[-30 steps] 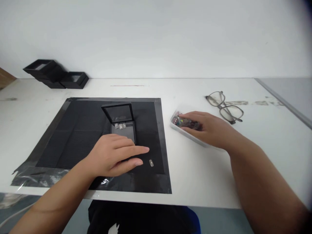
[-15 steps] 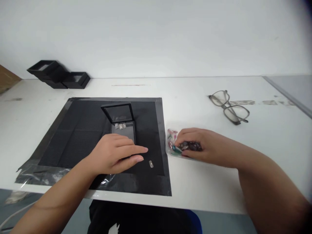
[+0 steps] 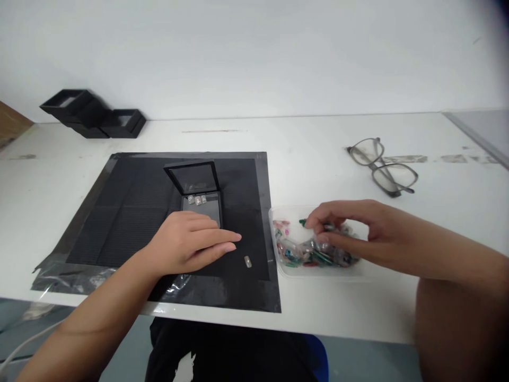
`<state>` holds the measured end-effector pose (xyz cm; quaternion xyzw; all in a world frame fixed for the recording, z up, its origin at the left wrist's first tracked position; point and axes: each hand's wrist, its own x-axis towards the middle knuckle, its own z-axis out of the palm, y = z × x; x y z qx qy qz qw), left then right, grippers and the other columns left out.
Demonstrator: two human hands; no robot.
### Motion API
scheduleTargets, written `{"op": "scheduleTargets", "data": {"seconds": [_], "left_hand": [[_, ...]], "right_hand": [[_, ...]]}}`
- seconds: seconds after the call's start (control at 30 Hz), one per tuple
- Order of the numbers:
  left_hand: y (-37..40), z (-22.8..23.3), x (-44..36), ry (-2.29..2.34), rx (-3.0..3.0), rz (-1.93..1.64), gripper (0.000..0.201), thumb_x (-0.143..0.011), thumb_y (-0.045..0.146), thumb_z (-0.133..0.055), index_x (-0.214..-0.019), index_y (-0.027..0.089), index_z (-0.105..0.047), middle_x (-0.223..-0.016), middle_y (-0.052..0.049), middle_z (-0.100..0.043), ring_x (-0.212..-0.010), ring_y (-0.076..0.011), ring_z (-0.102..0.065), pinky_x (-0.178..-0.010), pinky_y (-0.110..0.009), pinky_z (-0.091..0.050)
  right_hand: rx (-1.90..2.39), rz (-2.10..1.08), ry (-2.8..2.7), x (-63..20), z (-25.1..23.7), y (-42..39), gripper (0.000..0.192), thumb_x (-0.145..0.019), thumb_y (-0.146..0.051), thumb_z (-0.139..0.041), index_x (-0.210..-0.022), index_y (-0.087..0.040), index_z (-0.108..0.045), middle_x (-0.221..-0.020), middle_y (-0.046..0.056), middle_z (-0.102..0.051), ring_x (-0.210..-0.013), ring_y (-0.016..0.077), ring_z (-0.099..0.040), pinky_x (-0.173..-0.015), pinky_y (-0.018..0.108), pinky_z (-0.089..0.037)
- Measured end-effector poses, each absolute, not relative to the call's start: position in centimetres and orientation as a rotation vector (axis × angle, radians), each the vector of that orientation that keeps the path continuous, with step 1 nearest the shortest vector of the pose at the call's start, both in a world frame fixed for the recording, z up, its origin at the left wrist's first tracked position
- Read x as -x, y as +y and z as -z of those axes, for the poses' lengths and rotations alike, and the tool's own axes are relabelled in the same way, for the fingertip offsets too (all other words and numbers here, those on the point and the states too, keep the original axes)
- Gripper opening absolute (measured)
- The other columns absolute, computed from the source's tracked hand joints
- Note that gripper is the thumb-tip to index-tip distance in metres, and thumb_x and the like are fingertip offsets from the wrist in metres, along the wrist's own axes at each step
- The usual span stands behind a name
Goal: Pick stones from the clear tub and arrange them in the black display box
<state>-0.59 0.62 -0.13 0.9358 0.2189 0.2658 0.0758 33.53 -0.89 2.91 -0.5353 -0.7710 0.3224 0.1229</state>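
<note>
Left hand (image 3: 186,241) lies flat, fingers spread, pinning the open black case (image 3: 201,204) steady on the mat (image 3: 131,212); right hand (image 3: 350,233) pinches among small colourful pieces (image 3: 306,254) in the clear tray (image 3: 278,265).

Sorting workbench: white table (image 3: 318,143), black mat (image 3: 131,212), display boxes (image 3: 93,114).

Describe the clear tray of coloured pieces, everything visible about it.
The clear tray is a shallow, see-through plastic dish with low walls and rounded corners. It lies flat on the white table, just right of the black mat, its left wall close along the mat's edge. Small pink, green, red and dark pieces lie heaped inside. The right hand reaches over it, fingertips pinched among the pieces; whether it grips one is unclear.
</note>
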Motion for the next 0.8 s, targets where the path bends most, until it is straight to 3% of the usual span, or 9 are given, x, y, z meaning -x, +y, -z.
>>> {"op": "scheduleTargets", "data": {"seconds": [0.1,0.33,0.5,0.63,0.8], "left_hand": [[0.6,0.1,0.5,0.639,-2.802,-0.794,0.017,-0.092,0.025,-0.062,-0.106,0.020,-0.069,-0.067,0.002,-0.067,-0.057,-0.0096,-0.058,-0.055,-0.023,-0.042],[0.6,0.1,0.5,0.633,-2.806,-0.783,0.017,-0.093,0.027,-0.060,-0.106,0.021,-0.069,-0.066,0.003,-0.066,-0.057,-0.0090,-0.057,-0.056,-0.022,-0.042],[0.5,0.0,0.6,0.627,-2.808,-0.779,0.018,-0.093,0.025,-0.060,-0.107,0.020,-0.070,-0.065,0.003,-0.065,-0.057,-0.0094,-0.056,-0.056,-0.023,-0.041],[0.5,0.0,0.6,0.625,-2.795,-0.791,0.017,-0.092,0.024,-0.062,-0.106,0.020,-0.070,-0.066,0.002,-0.066,-0.057,-0.0103,-0.057,-0.056,-0.024,-0.041],[0.3,0.1,0.2,0.608,-2.757,-0.774,0.017,-0.092,0.024,-0.062,-0.105,0.019,-0.070,-0.070,0.002,-0.069,-0.059,-0.0105,-0.059,-0.055,-0.024,-0.041]], "right_hand": [[1.480,-1.105,-2.216,-33.5,-3.0,-0.8,0.015,-0.091,-0.042,-0.057,-0.099,-0.036,-0.068,-0.099,0.002,-0.072,-0.079,0.0215,-0.066,-0.054,0.031,-0.053],[1.526,-1.010,-2.194,-32.6,-2.6,-0.3,0.018,-0.088,-0.031,-0.054,-0.098,-0.032,-0.068,-0.090,0.002,-0.071,-0.062,0.0177,-0.060,-0.048,0.031,-0.046],[1.603,-0.662,-2.292,-31.6,-2.6,-0.7,0.023,-0.087,-0.043,-0.059,-0.105,-0.032,-0.069,-0.071,0.000,-0.066,-0.056,0.0163,-0.056,-0.051,0.030,-0.042],[1.571,-0.497,-2.423,-30.6,-2.3,-1.1,0.025,-0.090,-0.044,-0.055,-0.106,-0.032,-0.071,-0.079,0.000,-0.071,-0.062,0.0158,-0.060,-0.055,0.029,-0.041],[1.597,-0.479,-2.566,-29.7,-1.7,-1.4,0.033,-0.095,-0.043,-0.047,-0.123,-0.037,-0.065,-0.085,-0.003,-0.073,-0.068,0.0160,-0.064,-0.058,0.028,-0.041]]}}
